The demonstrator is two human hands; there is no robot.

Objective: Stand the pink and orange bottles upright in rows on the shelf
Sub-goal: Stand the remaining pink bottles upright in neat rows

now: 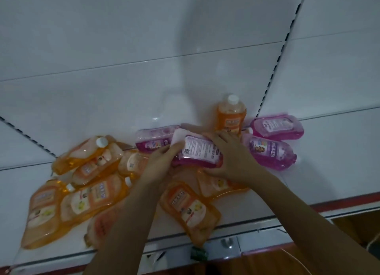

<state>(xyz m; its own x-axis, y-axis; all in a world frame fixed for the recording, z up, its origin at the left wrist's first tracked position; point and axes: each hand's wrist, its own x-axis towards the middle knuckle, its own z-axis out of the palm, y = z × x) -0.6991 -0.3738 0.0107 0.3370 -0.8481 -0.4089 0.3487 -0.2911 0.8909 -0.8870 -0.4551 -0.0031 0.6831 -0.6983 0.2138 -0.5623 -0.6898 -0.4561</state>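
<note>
A pink bottle (198,151) lies on its side at the middle of the white shelf (339,171), label up. My left hand (162,161) grips its left end and my right hand (228,153) its right end. Behind it lies another pink bottle (153,138). Two more pink bottles (277,126) (271,151) lie at the right. One orange bottle (231,116) stands upright against the back wall. Several orange bottles lie flat: a heap at the left (90,194), one at the front (189,209) and one under my right wrist (216,185).
The shelf's front edge (257,229) has a red trim and a clear price rail. A slotted upright (277,58) runs up the white back wall at the right. Bare shelf surface shows to the far right and far left.
</note>
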